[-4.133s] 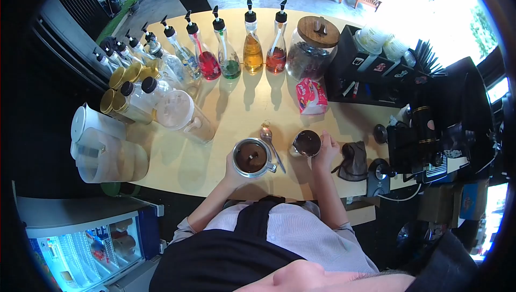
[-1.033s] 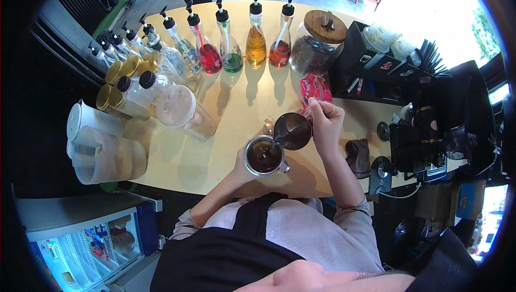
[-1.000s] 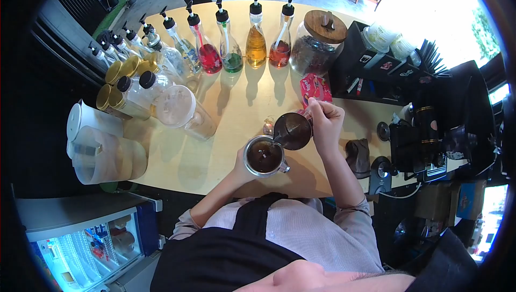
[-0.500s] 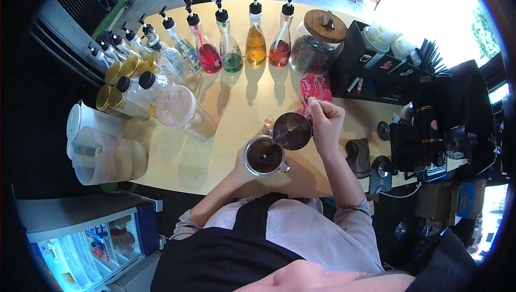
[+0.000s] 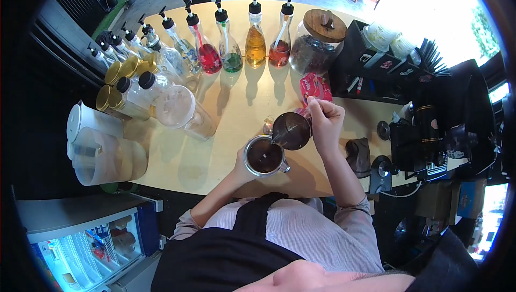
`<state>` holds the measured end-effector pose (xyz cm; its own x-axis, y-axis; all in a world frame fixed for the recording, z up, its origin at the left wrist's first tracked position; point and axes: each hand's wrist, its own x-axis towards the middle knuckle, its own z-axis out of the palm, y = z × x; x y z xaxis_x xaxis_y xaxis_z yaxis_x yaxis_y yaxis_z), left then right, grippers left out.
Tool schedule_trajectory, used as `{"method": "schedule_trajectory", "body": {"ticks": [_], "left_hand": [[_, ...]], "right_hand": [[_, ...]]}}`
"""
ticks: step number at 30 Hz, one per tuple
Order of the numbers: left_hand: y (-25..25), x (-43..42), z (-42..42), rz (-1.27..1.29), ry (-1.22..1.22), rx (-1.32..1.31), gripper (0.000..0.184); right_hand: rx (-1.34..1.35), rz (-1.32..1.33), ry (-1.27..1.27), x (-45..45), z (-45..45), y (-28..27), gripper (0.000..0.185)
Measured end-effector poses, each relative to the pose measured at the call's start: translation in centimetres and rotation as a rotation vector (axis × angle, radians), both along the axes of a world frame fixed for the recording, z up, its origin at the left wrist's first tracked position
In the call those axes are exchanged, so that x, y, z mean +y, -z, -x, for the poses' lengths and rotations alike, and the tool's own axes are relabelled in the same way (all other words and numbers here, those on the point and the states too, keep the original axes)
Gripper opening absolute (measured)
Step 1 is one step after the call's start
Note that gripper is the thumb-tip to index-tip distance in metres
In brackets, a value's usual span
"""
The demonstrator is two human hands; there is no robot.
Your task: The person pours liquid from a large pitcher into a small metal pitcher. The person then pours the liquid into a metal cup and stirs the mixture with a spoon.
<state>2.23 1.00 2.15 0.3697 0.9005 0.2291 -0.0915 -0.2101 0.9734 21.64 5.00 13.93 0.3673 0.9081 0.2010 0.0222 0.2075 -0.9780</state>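
Observation:
My left hand (image 5: 243,169) is wrapped around the left side of a glass mug (image 5: 264,156) with dark brown liquid in it. The mug's handle points right, away from my fingers. My right hand (image 5: 327,120) is closed on the handle of a small spouted pitcher (image 5: 292,130). That pitcher is tilted left, its spout over the mug's right rim, and dark liquid shows inside. Whether a stream is flowing is too small to make out. A little clear glass object (image 5: 268,125) is just behind the two vessels, partly hidden by the pitcher.
Pump bottles of coloured syrup (image 5: 256,39) line the back of the table (image 5: 226,136). Lidded containers (image 5: 183,112) crowd the left. A wooden-lidded jar (image 5: 317,50), a red packet (image 5: 316,87), a black organizer (image 5: 355,77) and a dark cloth (image 5: 358,157) are on the right.
The pitcher has shifted very slightly left over the mug. Both hands keep their hold, and nothing else has visibly moved.

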Motion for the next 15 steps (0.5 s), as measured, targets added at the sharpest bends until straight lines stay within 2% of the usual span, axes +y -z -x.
{"method": "schedule_trajectory", "body": {"ticks": [15], "left_hand": [[-0.13,0.0,-0.06,-0.017,-0.007,0.033,0.067]], "right_hand": [[-0.027,-0.014,-0.013,0.03,-0.12,0.1,0.038]]}}
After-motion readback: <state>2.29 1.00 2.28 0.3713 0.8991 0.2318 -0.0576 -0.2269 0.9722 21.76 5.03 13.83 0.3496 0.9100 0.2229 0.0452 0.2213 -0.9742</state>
